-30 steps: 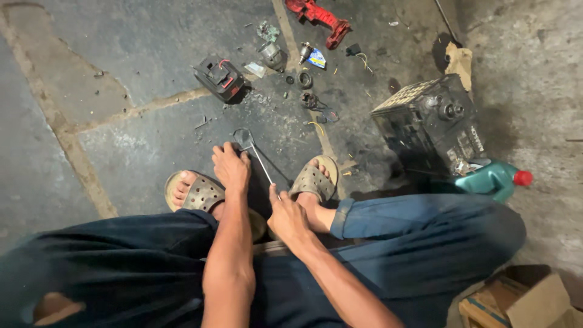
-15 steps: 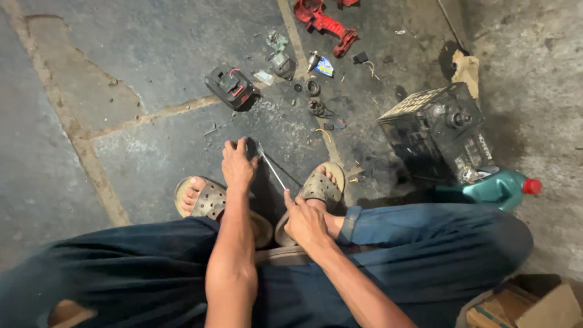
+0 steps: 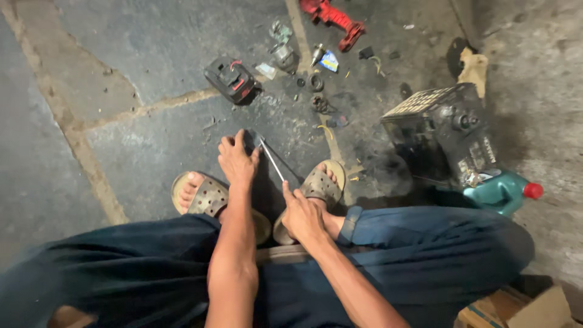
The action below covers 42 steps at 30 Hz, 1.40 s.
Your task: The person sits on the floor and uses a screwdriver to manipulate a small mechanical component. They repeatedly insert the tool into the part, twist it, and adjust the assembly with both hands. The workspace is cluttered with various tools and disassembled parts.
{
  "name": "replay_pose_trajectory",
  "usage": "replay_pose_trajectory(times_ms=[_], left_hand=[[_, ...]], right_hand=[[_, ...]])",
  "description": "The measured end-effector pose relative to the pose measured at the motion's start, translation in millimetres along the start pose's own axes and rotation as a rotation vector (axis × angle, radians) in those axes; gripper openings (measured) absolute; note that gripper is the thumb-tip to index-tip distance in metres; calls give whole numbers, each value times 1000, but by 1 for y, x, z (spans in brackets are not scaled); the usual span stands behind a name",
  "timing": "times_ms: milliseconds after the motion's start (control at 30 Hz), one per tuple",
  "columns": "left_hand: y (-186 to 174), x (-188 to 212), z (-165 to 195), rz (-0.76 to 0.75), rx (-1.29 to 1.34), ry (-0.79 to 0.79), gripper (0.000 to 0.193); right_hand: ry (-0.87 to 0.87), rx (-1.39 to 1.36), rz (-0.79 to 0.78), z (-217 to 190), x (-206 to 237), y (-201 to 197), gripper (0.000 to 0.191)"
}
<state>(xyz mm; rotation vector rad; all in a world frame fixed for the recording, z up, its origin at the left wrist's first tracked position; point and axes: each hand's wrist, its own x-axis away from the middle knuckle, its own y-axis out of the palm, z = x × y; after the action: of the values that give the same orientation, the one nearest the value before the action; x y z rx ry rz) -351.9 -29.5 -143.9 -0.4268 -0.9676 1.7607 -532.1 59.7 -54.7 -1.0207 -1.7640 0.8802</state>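
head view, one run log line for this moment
left hand: on small metal part on floor | right hand: grips thin metal rod | rod tip at part

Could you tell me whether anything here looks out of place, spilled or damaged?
Yes: small parts lie scattered loose on the stained floor beyond the hands, and a green bottle lies on its side by the black battery. No spill is visible. The left hand and right hand hold a thin rod.

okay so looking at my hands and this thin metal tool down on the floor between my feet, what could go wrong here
The thin metal tool in your right hand points at your left hand, which presses a small part to the floor; a slip could jab those fingers. Your toes in open sandals sit close beside the work. Loose small parts lie scattered and may get lost.
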Motion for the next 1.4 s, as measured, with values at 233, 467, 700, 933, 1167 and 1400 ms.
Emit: replay_pose_trajectory(times_ms=[233,467,700,933,1167,1400], left_hand=[[7,2,1,45,31,-20,66],[7,-1,1,26,35,-25,66],[10,-4,4,13,38,-41,67],[10,-5,7,0,35,-58,67],[7,-6,8,-2,36,-57,66],[7,-6,9,11,25,-57,65]], right_hand=[[36,57,-80,-9,-8,-18,59],[43,79,-57,-11,-14,-30,55],[-125,392,303,-6,-10,-24,52],[-120,156,106,-13,-12,-37,62],[14,-54,-34,-12,-17,-42,54],[83,-54,-107,-6,-7,-37,54]])
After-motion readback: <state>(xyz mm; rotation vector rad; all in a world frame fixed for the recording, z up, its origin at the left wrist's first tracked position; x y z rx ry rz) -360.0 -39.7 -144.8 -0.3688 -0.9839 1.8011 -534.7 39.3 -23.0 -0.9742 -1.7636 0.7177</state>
